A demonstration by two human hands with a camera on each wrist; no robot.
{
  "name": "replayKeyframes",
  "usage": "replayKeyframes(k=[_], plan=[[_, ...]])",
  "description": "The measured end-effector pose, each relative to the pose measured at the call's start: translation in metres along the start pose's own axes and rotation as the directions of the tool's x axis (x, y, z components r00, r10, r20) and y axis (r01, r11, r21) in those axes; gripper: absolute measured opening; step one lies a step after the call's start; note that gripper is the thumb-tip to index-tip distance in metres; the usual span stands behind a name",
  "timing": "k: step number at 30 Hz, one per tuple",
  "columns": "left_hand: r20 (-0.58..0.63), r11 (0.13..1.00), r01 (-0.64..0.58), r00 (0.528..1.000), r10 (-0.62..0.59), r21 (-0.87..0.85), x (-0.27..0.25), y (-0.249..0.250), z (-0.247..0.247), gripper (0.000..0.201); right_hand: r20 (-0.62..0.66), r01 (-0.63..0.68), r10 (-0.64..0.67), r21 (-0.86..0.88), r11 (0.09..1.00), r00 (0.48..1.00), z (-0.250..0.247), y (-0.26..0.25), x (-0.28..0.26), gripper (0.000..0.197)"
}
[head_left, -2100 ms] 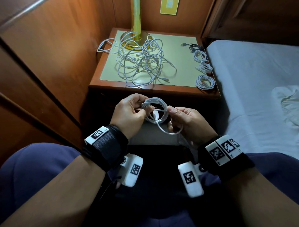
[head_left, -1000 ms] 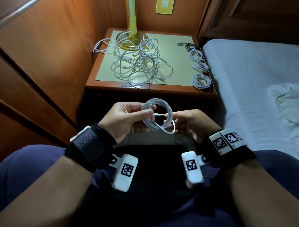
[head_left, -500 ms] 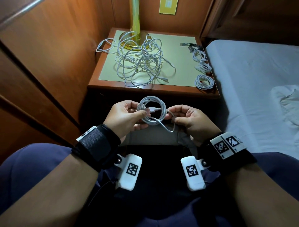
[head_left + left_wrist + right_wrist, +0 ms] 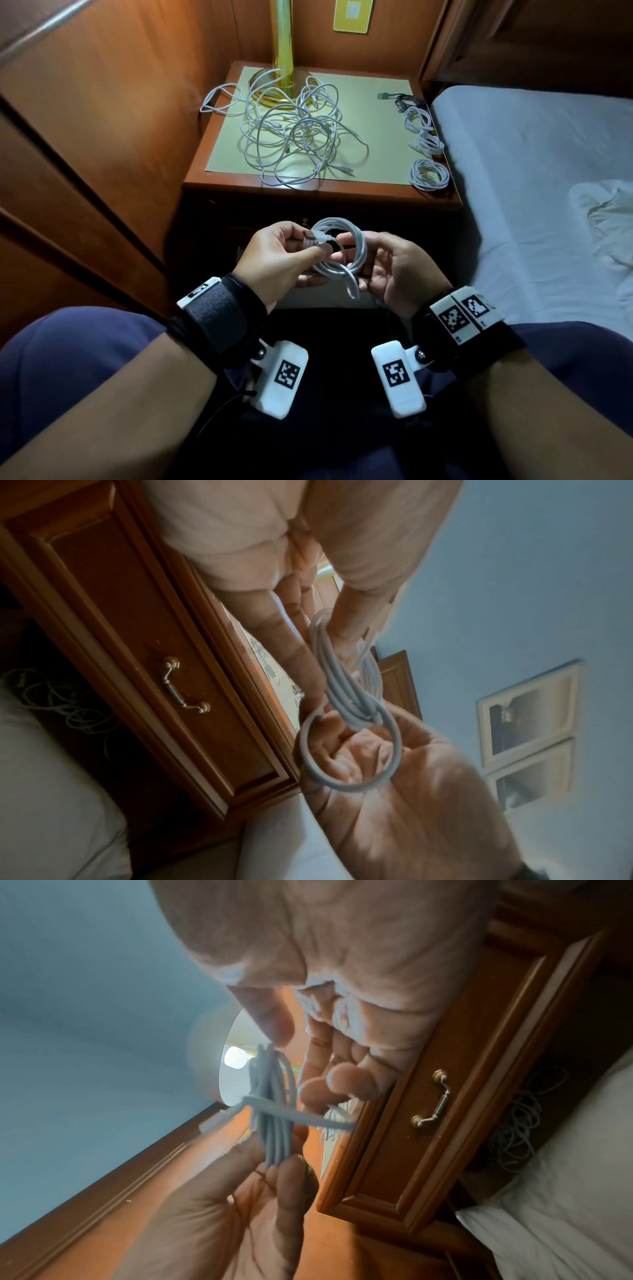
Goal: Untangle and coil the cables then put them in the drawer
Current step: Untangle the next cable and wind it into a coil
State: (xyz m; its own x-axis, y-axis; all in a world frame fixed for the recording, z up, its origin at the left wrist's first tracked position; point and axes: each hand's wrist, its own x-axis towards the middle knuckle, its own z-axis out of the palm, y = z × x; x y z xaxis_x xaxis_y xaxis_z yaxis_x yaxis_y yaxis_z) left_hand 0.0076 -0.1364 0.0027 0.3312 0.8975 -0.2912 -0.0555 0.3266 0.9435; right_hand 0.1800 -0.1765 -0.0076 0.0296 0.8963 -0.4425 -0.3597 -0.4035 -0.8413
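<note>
I hold a white cable coil (image 4: 360, 251) over my lap, in front of the nightstand. My left hand (image 4: 284, 257) pinches the coil's left side and a plug end under the thumb. My right hand (image 4: 394, 270) grips the right side, thumb and fingers curled on the strands. In the left wrist view a loose loop of the coil (image 4: 342, 685) hangs over my right palm. In the right wrist view one strand crosses the coil (image 4: 274, 1131). A tangle of white cables (image 4: 291, 137) lies on the nightstand (image 4: 308, 192). The drawer front (image 4: 137, 615) has a brass handle.
Three small coiled white cables (image 4: 428, 173) and a dark one (image 4: 407, 101) line the nightstand's right edge. A gold lamp base (image 4: 281, 68) stands at the back. The bed (image 4: 531, 171) is on the right, a wooden wall (image 4: 85, 137) on the left.
The hanging tail has been wrapped round the coil and is shorter. The plug end has come under my left thumb. My right hand has shifted from the tail to the coil's right side.
</note>
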Motion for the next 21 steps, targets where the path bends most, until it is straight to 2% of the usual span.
replayKeyframes(k=[2,3,6,8,11,14,16,19,21], plan=[[-0.011,0.997,-0.024,1.000,0.025,0.075,0.001,-0.003,0.000,0.017,0.041,0.037,-0.036,-0.029,0.999,0.998,0.001,0.000,0.000,0.049],[-0.017,0.993,-0.034,0.999,0.036,0.110,0.001,-0.004,0.000,0.017,0.050,0.089,-0.083,-0.111,0.990,0.995,0.002,0.002,0.000,0.054],[-0.025,0.973,-0.057,0.998,0.064,0.223,0.003,-0.008,-0.001,0.017,0.062,0.230,-0.226,-0.436,0.870,0.972,0.001,0.008,-0.002,0.058],[-0.024,0.955,-0.081,0.996,0.091,0.286,0.004,-0.010,-0.001,0.017,0.074,0.253,-0.250,-0.496,0.831,0.965,-0.001,0.010,-0.001,0.051],[-0.005,0.923,-0.118,0.992,0.129,0.365,0.006,-0.010,0.000,0.017,-0.029,0.222,-0.253,-0.390,0.893,0.967,-0.001,0.008,0.003,0.027],[-0.008,0.914,-0.117,0.991,0.130,0.389,0.006,-0.009,-0.001,0.018,-0.031,0.229,-0.260,-0.383,0.895,0.965,-0.002,0.007,0.004,0.020],[-0.029,0.927,-0.086,0.994,0.104,0.365,0.007,-0.009,-0.004,0.018,0.023,0.225,-0.235,-0.393,0.892,0.972,-0.002,0.005,0.002,0.025],[-0.077,0.973,-0.008,0.997,0.026,0.231,0.008,-0.005,-0.007,0.020,0.138,0.217,-0.190,-0.215,0.952,0.972,-0.003,-0.003,0.001,0.038],[-0.089,0.989,0.028,0.996,-0.015,0.144,0.009,-0.001,-0.009,0.018,0.245,0.242,-0.202,-0.146,0.959,0.948,-0.007,-0.004,0.001,0.047]])
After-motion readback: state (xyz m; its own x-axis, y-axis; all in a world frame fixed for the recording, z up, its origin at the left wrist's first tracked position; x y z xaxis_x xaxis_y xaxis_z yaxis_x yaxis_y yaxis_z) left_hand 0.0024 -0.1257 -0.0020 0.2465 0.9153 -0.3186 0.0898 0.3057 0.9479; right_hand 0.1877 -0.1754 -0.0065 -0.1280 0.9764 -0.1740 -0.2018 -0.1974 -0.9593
